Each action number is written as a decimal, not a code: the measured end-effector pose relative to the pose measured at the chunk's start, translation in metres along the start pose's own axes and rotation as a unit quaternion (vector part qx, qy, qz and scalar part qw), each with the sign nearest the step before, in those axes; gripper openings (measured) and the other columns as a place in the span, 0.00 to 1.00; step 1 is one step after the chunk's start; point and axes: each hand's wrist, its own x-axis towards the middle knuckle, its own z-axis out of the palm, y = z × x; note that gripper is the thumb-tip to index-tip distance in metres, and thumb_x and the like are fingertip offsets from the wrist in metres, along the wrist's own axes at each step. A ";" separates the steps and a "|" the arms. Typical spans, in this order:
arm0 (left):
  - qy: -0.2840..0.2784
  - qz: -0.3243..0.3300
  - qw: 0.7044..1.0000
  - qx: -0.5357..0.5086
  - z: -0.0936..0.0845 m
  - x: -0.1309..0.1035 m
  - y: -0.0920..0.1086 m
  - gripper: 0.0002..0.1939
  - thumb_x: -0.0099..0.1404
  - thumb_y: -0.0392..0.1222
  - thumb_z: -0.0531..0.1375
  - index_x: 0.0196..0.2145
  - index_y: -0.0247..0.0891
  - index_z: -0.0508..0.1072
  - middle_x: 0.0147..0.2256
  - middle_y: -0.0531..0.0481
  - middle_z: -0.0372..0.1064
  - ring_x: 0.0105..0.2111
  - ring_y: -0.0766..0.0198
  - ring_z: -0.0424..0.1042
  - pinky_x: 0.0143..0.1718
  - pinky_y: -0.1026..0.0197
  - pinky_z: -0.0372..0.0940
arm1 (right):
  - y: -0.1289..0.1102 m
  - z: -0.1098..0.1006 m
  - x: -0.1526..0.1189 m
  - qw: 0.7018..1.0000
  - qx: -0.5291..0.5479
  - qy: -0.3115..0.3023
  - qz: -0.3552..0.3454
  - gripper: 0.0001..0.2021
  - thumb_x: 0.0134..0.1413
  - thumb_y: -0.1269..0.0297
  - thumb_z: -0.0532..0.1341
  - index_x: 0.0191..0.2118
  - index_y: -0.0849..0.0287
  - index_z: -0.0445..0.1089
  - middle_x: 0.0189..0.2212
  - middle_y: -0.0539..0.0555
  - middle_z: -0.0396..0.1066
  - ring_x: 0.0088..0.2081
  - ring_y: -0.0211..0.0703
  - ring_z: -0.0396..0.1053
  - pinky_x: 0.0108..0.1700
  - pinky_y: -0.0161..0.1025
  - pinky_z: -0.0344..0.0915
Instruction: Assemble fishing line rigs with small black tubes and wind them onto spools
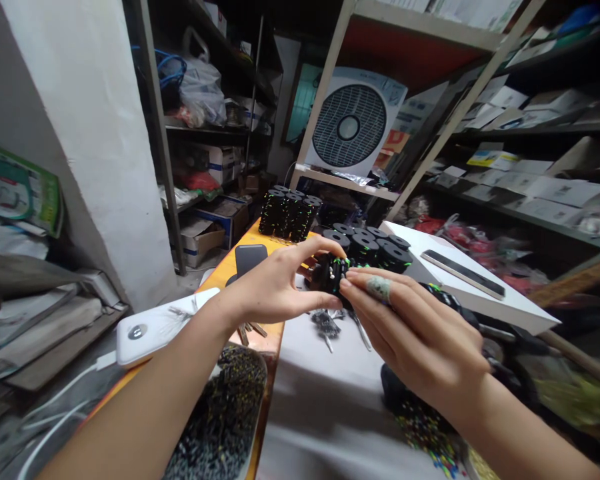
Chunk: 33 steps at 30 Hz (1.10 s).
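Observation:
My left hand [285, 280] curls its thumb and fingers around the left side of a black cylindrical piece [334, 272] with small green and metallic bits on it. On the piece's right side, the fingertips of my right hand [410, 320] press against it; a bandage [379, 289] wraps one finger. Beyond the hands, several black rolls [364, 244] with green specks stand grouped. Below them on the grey surface lie a small dark clump [326, 324] and a thin metal tool [363, 332].
A tray of small dark parts [225, 407] sits at lower left, beside a white device [153, 333] with a cable. More black rolls [287, 212] stand at the back. A phone [463, 273] lies on a white box [520, 310]; coloured bits [427, 433] are at lower right.

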 end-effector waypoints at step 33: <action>-0.001 0.076 0.990 0.117 0.007 0.000 0.003 0.30 0.62 0.41 0.65 0.59 0.41 0.60 0.58 0.46 0.63 0.59 0.58 0.61 0.61 0.57 0.55 | -0.049 -0.001 -0.167 0.900 0.070 -0.247 0.351 0.13 0.65 0.62 0.54 0.41 0.49 0.76 0.38 0.55 0.75 0.32 0.43 0.77 0.31 0.35 0.74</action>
